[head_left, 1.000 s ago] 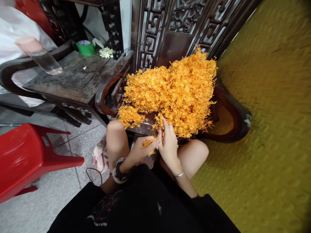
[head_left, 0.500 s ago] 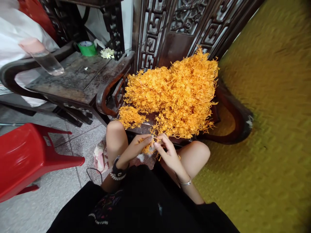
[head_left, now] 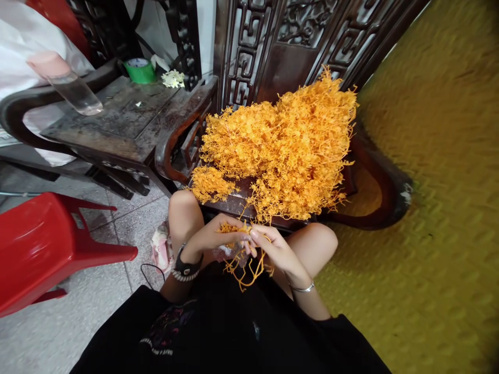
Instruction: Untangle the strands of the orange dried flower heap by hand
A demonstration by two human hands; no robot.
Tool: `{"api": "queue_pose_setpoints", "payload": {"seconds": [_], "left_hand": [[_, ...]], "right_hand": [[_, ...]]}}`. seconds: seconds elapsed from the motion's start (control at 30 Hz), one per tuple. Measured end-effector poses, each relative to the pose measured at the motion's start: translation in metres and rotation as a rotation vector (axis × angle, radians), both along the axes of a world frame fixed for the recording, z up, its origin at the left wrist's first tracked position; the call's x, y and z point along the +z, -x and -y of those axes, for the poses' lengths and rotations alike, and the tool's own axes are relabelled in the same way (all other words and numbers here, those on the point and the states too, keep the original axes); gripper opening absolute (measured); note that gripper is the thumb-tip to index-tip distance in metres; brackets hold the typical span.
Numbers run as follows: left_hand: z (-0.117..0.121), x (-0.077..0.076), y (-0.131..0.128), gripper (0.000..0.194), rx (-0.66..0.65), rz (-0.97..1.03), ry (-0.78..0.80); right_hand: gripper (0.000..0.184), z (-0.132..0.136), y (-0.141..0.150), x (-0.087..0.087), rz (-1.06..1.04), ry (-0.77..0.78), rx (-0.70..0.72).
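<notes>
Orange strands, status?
Left hand and right hand together, both gripping orange strands, ends dangling. Big orange heap on chair just beyond. Nothing visible between hands and heap.

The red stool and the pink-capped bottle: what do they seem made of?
Red stool: glossy plastic, judging by its smooth, moulded shape.
Bottle: shiny clear plastic or glass, see-through either way; its pink cap looks like matte plastic.

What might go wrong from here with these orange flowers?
Stems dangling below the left hand and right hand could tangle or snap. The small bunch sits at the seat's front edge, near the left knee, so a bump might spill it. The big pile reaches that edge too; bits may drop.
</notes>
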State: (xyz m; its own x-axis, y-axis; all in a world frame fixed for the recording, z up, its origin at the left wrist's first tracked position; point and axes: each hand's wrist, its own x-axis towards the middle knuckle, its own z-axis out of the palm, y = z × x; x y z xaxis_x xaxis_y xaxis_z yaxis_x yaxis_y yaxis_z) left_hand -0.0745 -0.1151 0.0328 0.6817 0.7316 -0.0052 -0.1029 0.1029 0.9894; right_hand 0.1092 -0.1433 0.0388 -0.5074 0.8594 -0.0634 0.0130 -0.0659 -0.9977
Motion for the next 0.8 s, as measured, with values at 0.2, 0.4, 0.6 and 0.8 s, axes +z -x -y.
{"api": "queue_pose_setpoints", "payload": {"seconds": [0.2, 0.4, 0.6, 0.8], "left_hand": [[0.013, -0.019, -0.022, 0.039, -0.005, 0.291, 0.358], [0.017, -0.026, -0.038, 0.046, -0.120, 0.472, 0.511], [0.015, -0.024, -0.034, 0.045, -0.146, 0.499, 0.547], [0.013, -0.021, -0.036, 0.061, -0.259, 0.636, 0.577]], "right_hand": [[0.049, 0.005, 0.010, -0.001, -0.378, 0.227, -0.166], [0.057, 0.010, 0.020, -0.007, -0.666, 0.363, -0.097], [0.057, 0.012, 0.027, -0.006, -0.868, 0.300, 0.017], [0.059, -0.006, 0.025, -0.002, -1.047, 0.168, 0.016]]}}
